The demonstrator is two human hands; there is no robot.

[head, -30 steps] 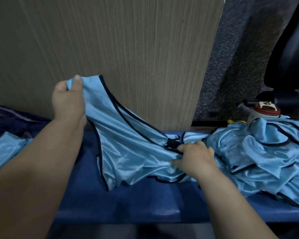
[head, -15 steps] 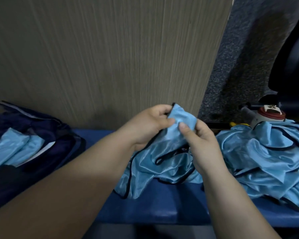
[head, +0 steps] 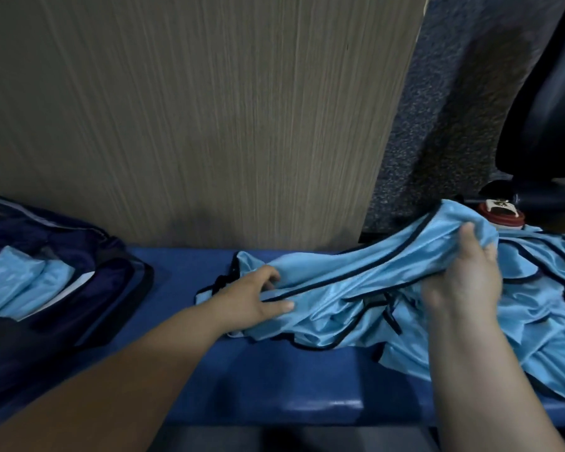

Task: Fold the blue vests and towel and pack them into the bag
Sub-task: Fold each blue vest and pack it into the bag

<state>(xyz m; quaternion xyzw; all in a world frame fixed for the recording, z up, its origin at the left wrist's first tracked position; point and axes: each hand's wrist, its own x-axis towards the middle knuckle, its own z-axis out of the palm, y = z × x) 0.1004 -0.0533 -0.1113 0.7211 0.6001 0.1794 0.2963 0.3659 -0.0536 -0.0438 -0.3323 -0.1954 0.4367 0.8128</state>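
Stretching between the two hands is a light blue vest (head: 356, 275) with dark trim, hanging low over the blue bench (head: 274, 370). The left hand (head: 258, 300) is gripping the vest's left end close to the bench surface, thumb lying on top of the cloth and fingers curling under a fold; the right hand (head: 463, 282) is clutching the other end, fingers curling round a bunch of fabric and holding it up higher than the left end. The vest's lower edge is trailing down onto a rumpled pile of further blue vests (head: 542, 340), which is lying on the right part of the bench.

A dark navy bag (head: 88, 256) is sitting open at the left end of the bench, well apart from the held vest; folded light blue cloth (head: 23, 282) is lying inside it, though whether that is vest or towel I cannot tell. A white container (head: 501, 220) with a red cap is showing behind the pile, just beyond the right hand. A wood-grain panel (head: 209, 109) is standing behind the bench, and a dark chair (head: 552, 93) is looming at the upper right.
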